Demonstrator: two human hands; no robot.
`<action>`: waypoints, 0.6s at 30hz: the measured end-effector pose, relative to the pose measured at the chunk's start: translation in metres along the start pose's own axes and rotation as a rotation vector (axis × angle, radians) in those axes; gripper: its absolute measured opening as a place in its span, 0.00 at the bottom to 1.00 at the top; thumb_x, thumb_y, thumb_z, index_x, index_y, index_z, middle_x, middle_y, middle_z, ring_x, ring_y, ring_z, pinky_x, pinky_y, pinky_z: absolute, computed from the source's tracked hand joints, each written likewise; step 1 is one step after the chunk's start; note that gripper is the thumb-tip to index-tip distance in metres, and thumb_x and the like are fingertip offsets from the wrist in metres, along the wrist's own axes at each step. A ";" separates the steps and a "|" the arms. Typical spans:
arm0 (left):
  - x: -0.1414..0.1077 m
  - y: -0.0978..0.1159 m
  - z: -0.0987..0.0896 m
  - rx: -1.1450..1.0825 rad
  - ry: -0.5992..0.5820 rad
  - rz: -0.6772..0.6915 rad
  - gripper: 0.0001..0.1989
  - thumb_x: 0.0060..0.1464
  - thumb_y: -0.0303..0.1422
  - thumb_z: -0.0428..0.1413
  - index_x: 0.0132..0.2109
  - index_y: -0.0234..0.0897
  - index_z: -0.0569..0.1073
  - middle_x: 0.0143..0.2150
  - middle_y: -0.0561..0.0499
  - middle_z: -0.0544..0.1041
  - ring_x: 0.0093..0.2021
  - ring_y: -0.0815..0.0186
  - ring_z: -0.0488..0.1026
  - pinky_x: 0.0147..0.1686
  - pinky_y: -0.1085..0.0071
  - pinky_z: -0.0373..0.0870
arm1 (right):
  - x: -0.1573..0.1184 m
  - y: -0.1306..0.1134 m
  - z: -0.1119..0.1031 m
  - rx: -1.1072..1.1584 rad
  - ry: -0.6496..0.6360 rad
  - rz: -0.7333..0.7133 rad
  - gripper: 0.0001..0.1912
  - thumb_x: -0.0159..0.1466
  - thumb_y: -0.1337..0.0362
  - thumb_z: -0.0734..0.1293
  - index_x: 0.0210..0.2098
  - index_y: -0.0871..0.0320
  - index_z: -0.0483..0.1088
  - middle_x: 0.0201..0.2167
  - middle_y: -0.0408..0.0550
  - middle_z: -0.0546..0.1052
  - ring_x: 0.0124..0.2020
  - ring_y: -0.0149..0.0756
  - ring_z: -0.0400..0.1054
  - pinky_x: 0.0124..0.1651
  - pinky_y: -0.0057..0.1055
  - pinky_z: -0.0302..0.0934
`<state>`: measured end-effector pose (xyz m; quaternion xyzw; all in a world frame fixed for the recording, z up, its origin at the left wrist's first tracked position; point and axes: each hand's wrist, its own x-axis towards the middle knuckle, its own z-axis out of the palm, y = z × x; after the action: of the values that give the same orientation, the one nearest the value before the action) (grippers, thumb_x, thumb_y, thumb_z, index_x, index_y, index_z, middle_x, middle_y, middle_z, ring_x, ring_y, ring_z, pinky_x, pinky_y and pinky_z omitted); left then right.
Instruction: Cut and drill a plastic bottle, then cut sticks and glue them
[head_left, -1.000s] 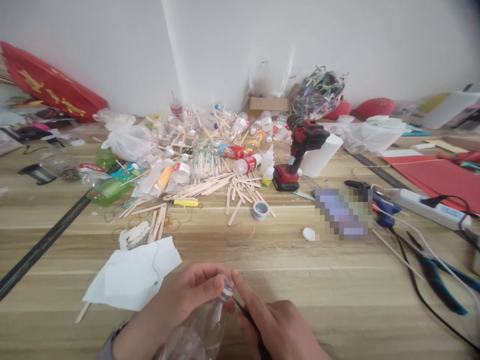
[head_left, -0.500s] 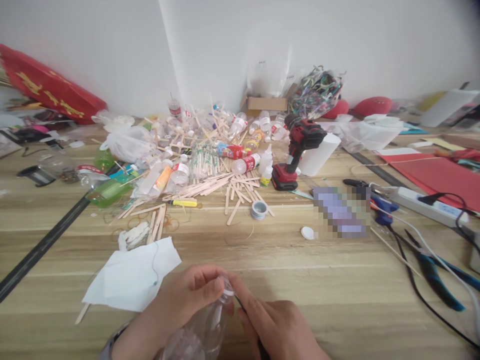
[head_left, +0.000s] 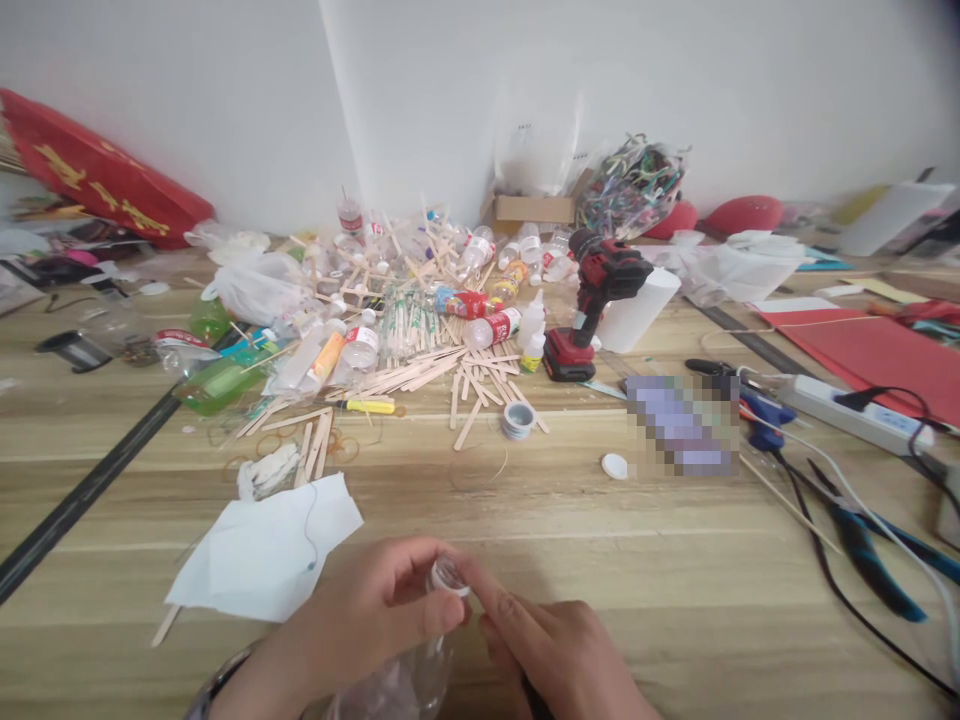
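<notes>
At the bottom centre, my left hand [head_left: 375,600] is wrapped around the neck of a clear plastic bottle [head_left: 427,665], thumb across the front just below the rim. The uncapped mouth points up and away from me. My right hand [head_left: 555,645] is closed on a slim black-handled tool [head_left: 534,697], with its index finger stretched along to the bottle's rim. The tool's working end is hidden behind my fingers, so its kind does not show. Both hands meet at the bottle neck.
White paper [head_left: 262,555] lies left of my hands. Ahead are a grey tape roll [head_left: 518,420], a white cap [head_left: 615,466], a red-black cordless drill [head_left: 592,300] and piled sticks and bottles. Pliers [head_left: 870,560], a power strip [head_left: 855,405] and cables lie at right.
My left thumb has slid lower and to the right on the bottle neck, and more of the mouth shows. The bottle has turned slightly. My right hand stays nearly in place.
</notes>
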<state>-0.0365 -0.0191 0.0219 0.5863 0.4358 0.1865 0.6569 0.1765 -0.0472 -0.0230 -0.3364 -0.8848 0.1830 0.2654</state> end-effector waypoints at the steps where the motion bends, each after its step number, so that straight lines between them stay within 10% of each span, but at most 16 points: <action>1: -0.001 0.001 0.000 0.021 0.005 0.001 0.23 0.55 0.52 0.54 0.45 0.38 0.77 0.39 0.49 0.79 0.41 0.59 0.72 0.40 0.69 0.64 | 0.000 0.000 0.000 0.010 0.000 -0.001 0.35 0.61 0.76 0.54 0.68 0.61 0.48 0.23 0.38 0.74 0.18 0.27 0.67 0.21 0.20 0.57; 18: 0.000 -0.012 0.004 -0.185 -0.042 -0.003 0.21 0.56 0.52 0.55 0.43 0.38 0.73 0.37 0.51 0.77 0.39 0.61 0.73 0.41 0.69 0.64 | 0.000 -0.004 -0.003 0.005 -0.086 0.116 0.24 0.70 0.69 0.55 0.65 0.56 0.53 0.24 0.38 0.77 0.20 0.33 0.72 0.22 0.24 0.58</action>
<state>-0.0363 -0.0241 0.0106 0.5263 0.4040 0.2126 0.7173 0.1759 -0.0502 -0.0189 -0.3784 -0.8740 0.2146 0.2167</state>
